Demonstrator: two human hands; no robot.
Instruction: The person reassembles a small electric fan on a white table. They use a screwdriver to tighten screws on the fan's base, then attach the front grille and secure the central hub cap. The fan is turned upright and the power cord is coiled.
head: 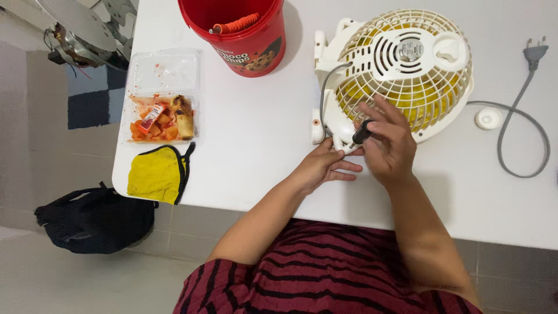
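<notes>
A white desk (244, 168) seen from above, described from its left edge to its right. Off the desk on the floor lies a black bag (96, 224). Near the front-left corner rests a yellow face mask (156, 174) with black trim, and just behind it an open clear food box (164, 96) holding orange chunks in red sauce, set aside well away from the work. At the back edge stands a red bucket (241, 35) with an orange-handled tool inside. Toward the middle, the left hand (322, 168) lies low on the desk, fingers pressing the base of a small fan (401, 72), apparently to steady it. The fan lies face down, its cream rear grille up and yellow blades showing through, so its back is reachable. The right hand (390, 142) has its grip pinched on a small black-handled screwdriver (360, 134), tip angled down at the fan's base. A small white round cap (488, 118) sits beside the fan, and the grey power cord (520, 145) loops toward the right edge, its plug lying unplugged.
</notes>
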